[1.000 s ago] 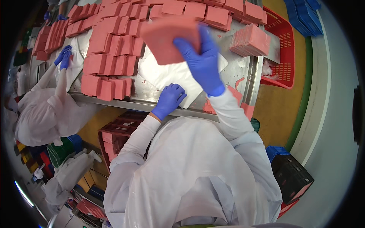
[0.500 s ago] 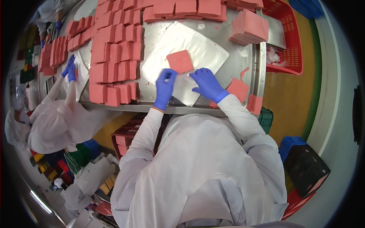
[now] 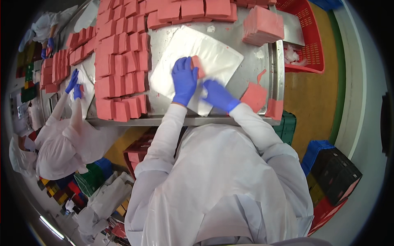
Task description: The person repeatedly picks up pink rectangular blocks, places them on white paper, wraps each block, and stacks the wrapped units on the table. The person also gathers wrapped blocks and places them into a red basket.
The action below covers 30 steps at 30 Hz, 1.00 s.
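Note:
A stack of flat, clear-whitish plastic pouches (image 3: 217,53) lies at a slant on the metal table. On top of it sits a thin pink square slab (image 3: 197,67), its left part covered by my blue-gloved left hand (image 3: 184,80). That hand lies over the slab, fingers stretched out. My right hand (image 3: 219,95), also gloved in blue, hovers at the pouches' lower right edge, its fingers smeared by motion. Right of it a flattened pink piece (image 3: 254,97) rests on the table, with a torn strip above. Whether the right hand pinches a pouch is not visible.
Rows of pink blocks (image 3: 119,61) fill the table's left side, and more line the back. A tall pink stack (image 3: 262,26) stands back right, by a red crate (image 3: 314,45). Further left, a co-worker's gloved hands (image 3: 75,86) rest over another white sheet.
My left hand has moved up and right, from the slab's lower left corner onto the slab. My right hand has shifted slightly left and down. The view has tilted a little.

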Available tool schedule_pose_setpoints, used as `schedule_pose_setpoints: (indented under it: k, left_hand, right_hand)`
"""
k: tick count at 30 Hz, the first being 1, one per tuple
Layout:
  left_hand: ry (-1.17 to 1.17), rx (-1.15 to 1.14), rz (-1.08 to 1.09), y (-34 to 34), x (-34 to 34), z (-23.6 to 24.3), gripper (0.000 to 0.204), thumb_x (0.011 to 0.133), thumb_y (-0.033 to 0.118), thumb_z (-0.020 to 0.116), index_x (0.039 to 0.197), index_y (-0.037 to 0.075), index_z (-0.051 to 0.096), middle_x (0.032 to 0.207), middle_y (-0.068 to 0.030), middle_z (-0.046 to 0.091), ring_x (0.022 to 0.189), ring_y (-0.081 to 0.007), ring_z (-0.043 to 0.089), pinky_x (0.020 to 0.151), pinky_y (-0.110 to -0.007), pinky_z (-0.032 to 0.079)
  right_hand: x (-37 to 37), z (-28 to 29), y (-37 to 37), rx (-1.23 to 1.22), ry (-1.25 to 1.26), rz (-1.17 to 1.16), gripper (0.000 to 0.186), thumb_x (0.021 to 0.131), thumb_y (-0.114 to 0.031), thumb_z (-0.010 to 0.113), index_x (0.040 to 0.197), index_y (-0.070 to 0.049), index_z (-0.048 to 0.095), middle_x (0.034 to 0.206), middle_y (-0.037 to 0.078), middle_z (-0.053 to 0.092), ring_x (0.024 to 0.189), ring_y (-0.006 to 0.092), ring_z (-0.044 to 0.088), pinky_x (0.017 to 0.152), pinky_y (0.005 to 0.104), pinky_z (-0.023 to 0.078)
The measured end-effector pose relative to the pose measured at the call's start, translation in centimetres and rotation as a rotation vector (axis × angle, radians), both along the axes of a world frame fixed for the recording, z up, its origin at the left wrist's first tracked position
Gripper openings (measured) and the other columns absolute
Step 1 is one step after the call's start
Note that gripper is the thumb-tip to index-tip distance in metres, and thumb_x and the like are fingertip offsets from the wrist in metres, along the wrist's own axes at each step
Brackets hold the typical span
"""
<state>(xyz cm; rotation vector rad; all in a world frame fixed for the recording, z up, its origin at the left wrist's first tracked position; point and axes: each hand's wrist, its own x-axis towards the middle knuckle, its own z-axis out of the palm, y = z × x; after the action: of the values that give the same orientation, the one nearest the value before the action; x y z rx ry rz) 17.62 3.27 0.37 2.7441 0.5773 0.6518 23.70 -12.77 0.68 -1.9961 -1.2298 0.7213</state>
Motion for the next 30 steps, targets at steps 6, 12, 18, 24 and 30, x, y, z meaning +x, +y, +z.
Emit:
schedule_pose_setpoints:
  k: [6, 12, 18, 24, 30]
  left_hand:
    - [0.151, -0.139, 0.067, 0.6, 0.3, -0.9, 0.051, 0.085, 0.025, 0.059, 0.13, 0.003, 0.05, 0.125, -0.0127, 0.053, 0.118, -0.0313, 0.046, 0.096, -0.045, 0.036]
    - [0.155, -0.198, 0.009, 0.9, 0.1, -0.1, 0.057, 0.085, 0.025, 0.06, 0.134, 0.001, 0.044, 0.125, -0.018, 0.052, 0.117, -0.0347, 0.046, 0.095, -0.045, 0.037]
    - [-0.019, -0.252, 0.244, 0.3, 0.3, -2.1, 0.052, 0.077, 0.022, 0.073, 0.118, 0.001, 0.05, 0.13, -0.0234, 0.046, 0.119, -0.0391, 0.043, 0.096, -0.046, 0.038]
    - [0.029, -1.103, 0.367, 5.4, -7.0, -1.3, 0.042, 0.079, 0.018, 0.074, 0.112, -0.002, 0.059, 0.091, -0.0093, 0.063, 0.077, -0.0173, 0.059, 0.074, -0.029, 0.049]
    - [-0.086, -1.095, 0.73, 7.7, -12.2, -1.2, 0.027, 0.086, 0.026, 0.068, 0.095, 0.001, 0.068, 0.083, -0.0088, 0.067, 0.075, -0.0103, 0.06, 0.068, -0.025, 0.048]
  right_hand:
    - [5.9, -1.9, -0.3, 0.113, 0.234, -0.405, 0.048, 0.076, -0.019, 0.07, 0.122, -0.009, 0.061, 0.105, 0.017, 0.056, 0.098, 0.0337, 0.056, 0.088, 0.0427, 0.046]
    - [5.9, -2.1, 3.1, 0.059, 0.088, -0.263, 0.057, 0.076, -0.011, 0.066, 0.131, -0.019, 0.057, 0.099, 0.018, 0.058, 0.091, 0.0344, 0.06, 0.084, 0.041, 0.05]
    - [2.8, 2.0, 9.6, 0.238, 0.224, -0.349, 0.054, 0.08, -0.003, 0.056, 0.133, -0.012, 0.053, 0.11, 0.017, 0.06, 0.093, 0.031, 0.063, 0.084, 0.0369, 0.051]
    - [0.1, -2.2, 7.2, 0.322, -0.463, -0.02, 0.051, 0.077, -0.006, 0.056, 0.127, 0.0, 0.051, 0.124, 0.02, 0.052, 0.12, 0.0366, 0.048, 0.106, 0.0434, 0.036]
    - [-2.4, -0.4, 9.6, 0.116, -0.604, -0.087, 0.053, 0.074, -0.012, 0.061, 0.124, 0.001, 0.051, 0.118, 0.018, 0.05, 0.118, 0.0368, 0.044, 0.109, 0.0507, 0.028]
